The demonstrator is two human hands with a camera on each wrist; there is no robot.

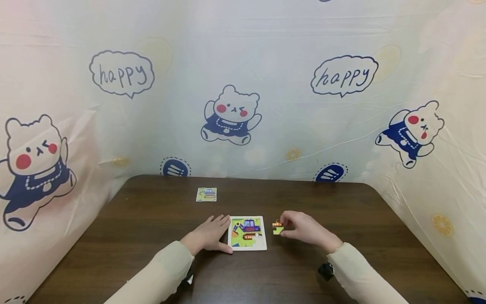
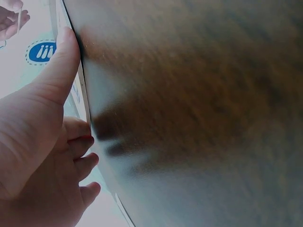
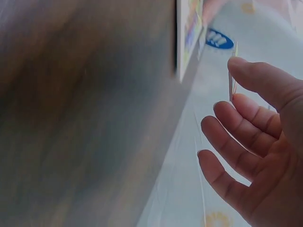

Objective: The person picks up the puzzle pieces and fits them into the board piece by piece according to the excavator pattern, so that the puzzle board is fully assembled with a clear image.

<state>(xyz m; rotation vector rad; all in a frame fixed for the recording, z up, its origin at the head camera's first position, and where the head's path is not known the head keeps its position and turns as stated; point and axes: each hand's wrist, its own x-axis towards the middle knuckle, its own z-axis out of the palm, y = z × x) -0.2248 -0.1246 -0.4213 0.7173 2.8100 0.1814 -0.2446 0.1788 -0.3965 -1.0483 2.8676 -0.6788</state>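
Observation:
A white-framed jigsaw puzzle (image 1: 247,249) lies on the table, its picture a blue and orange excavator on green. Pale bare board shows at its lower right corner. My left hand (image 1: 212,233) rests against the left edge of the frame, fingers and thumb spread. In the left wrist view, the thumb (image 2: 64,61) touches the frame's rim. To the right of the frame, my right hand (image 1: 303,228) pinches a puzzle piece (image 1: 277,229), green with orange, between thumb and fingers. The right wrist view shows that piece (image 3: 232,80) edge-on, raised off the table.
A small square picture card (image 1: 206,194) with an excavator lies farther back on the brown table (image 1: 152,219), left of the puzzle. Behind the table hangs a pale curtain (image 1: 243,50) printed with bears. A dark wrist device (image 1: 325,271) sits under the right sleeve.

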